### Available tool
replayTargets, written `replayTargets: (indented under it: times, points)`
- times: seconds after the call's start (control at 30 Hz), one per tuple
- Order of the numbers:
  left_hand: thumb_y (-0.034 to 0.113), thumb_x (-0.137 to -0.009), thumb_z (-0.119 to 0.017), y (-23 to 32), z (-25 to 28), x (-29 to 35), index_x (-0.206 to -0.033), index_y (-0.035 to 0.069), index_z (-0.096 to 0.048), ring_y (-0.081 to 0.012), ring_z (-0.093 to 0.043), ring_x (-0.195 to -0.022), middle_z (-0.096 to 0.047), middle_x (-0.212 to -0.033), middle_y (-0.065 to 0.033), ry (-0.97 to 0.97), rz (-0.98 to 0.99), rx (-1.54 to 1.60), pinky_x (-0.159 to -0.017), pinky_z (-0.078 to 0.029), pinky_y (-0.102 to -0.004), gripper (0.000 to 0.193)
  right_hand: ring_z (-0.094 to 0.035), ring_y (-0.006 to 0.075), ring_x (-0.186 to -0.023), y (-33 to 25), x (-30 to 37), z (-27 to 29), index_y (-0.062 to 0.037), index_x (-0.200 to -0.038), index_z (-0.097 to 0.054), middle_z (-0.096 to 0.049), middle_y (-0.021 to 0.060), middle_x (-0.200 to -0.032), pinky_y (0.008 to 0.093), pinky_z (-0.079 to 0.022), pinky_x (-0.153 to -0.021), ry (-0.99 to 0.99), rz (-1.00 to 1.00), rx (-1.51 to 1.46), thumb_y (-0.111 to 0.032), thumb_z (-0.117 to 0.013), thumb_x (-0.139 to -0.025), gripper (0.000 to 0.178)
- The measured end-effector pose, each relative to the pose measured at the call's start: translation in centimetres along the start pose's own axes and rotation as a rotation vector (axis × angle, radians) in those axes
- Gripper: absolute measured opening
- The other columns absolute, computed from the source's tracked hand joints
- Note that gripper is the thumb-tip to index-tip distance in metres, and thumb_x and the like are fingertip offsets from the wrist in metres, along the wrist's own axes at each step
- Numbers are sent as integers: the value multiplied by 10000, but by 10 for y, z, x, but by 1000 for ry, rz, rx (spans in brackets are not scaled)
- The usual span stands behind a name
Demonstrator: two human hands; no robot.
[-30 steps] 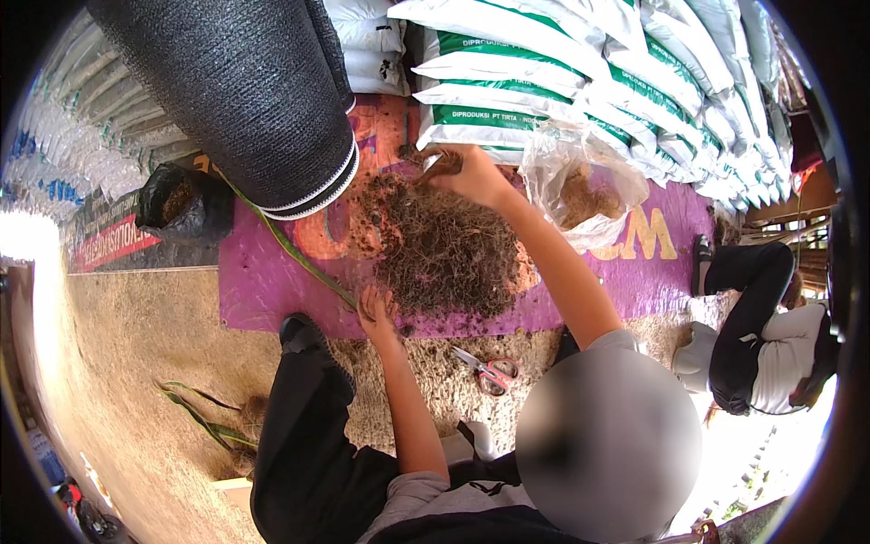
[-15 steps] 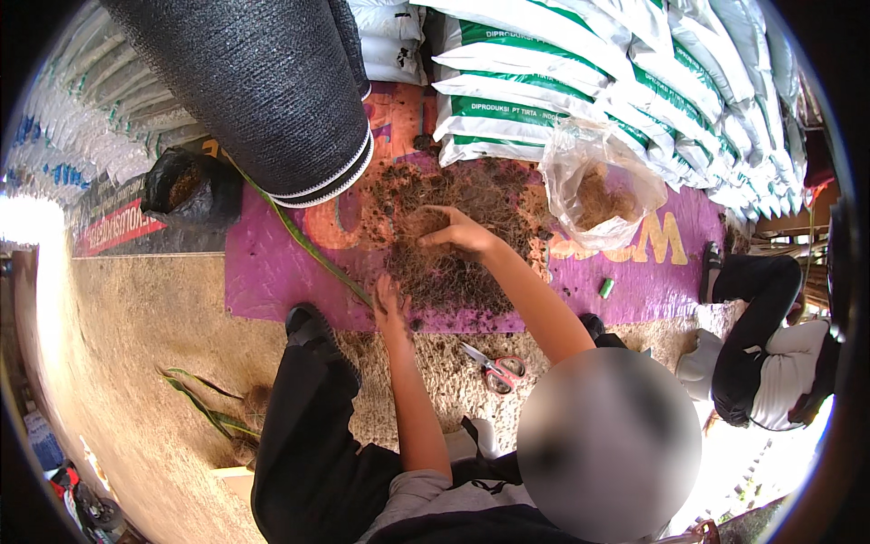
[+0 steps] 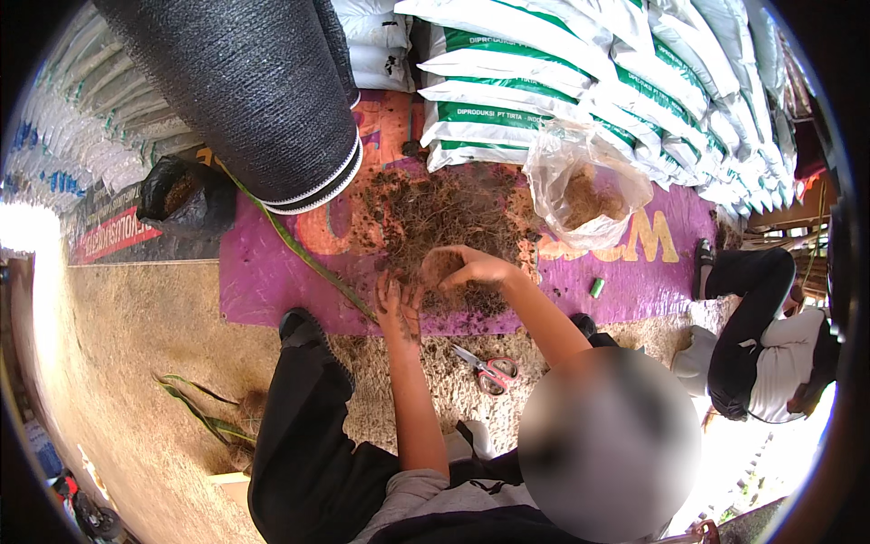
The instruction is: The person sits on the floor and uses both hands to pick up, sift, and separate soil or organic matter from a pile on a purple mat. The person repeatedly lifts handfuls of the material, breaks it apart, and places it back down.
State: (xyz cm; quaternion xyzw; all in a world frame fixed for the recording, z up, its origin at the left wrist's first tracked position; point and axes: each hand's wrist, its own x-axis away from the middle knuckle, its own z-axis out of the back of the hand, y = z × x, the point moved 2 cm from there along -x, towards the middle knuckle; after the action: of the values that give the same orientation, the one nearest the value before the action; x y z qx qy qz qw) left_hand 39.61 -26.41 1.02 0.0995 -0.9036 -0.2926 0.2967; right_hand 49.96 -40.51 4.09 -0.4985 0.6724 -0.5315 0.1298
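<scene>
a loose, tangled, brown fibrous heap (image 3: pixel 453 213) lies right of a slanting long green leaf (image 3: pixel 304 257).

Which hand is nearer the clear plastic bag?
Right. The right hand is left of the bag, over the fibrous pile; the left hand is farther left, by the leaf.

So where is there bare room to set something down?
On the purple sheet, between its left edge and the long leaf; also on the floor between that sheet and the lower-left leaves. Crowded: the sheet's middle, where the left hand and right hand are at the root heap.
</scene>
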Motion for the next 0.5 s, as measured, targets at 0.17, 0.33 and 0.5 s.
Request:
replayTargets:
  times: [0.17, 0.33, 0.5]
  points:
    - [179, -782, -649, 3, -1, 1, -1258, 68, -347, -240, -481, -1084, -414, -1239, -126, -108, 33, -115, -865, -489, -400, 574, -553, 127, -834, 5, 11, 6, 4, -1140, -478, -574, 72, -1006, 276, -464, -738, -83, -34, 130, 32, -634, -684, 482]
    - [251, -752, -684, -11, -3, 4, -1266, 37, -336, -261, -511, -1061, -445, -1216, -140, -232, 232, -227, -837, -505, -395, 656, -544, 130, -863, 3, 18, -2, 0, -1157, -465, -565, 64, -1029, 275, -450, -775, -20, 25, 112, 20, -646, -675, 514]
    - [310, -781, -649, -20, -11, 11, -1236, 18, -372, -255, -526, -1040, -477, -1183, -144, -261, 403, -173, -778, -521, -372, 607, -535, 140, -940, -6, 30, -1, -7, -1152, -472, -560, 68, -1065, 278, -427, -825, 42, -61, 41, 5, -672, -671, 522]
